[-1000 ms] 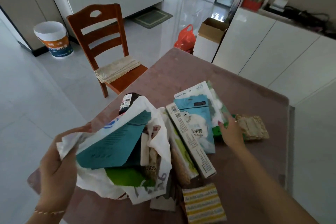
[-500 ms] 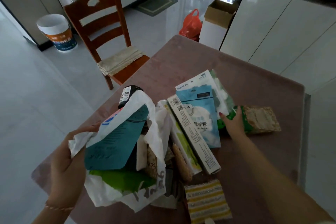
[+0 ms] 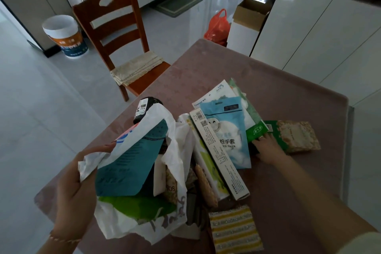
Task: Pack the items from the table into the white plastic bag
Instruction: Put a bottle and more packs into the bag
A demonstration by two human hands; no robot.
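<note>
My left hand (image 3: 76,189) grips the rim of the white plastic bag (image 3: 175,150) at the table's near left. Inside the bag I see a teal pouch (image 3: 127,169), a green item (image 3: 136,206) and a dark bottle (image 3: 144,109) at its far side. My right hand (image 3: 268,148) rests on a green-and-beige packet (image 3: 294,136) on the table's right, fingers curled over its near edge. Beside the bag lie a long white box (image 3: 220,156), a light blue glove pack (image 3: 228,130) and a yellow striped sponge (image 3: 235,231).
The table (image 3: 288,99) has a mauve cover. A wooden chair (image 3: 117,33) stands at its far left, with a white bucket (image 3: 66,35) behind. An orange bag (image 3: 218,27) and a cardboard box (image 3: 251,14) sit on the floor beyond. White cabinets (image 3: 329,37) run along the right.
My right hand has slid right from the glove pack's edge onto the green-and-beige packet. The left hand keeps the bag's rim raised. The camera has tilted slightly.
</note>
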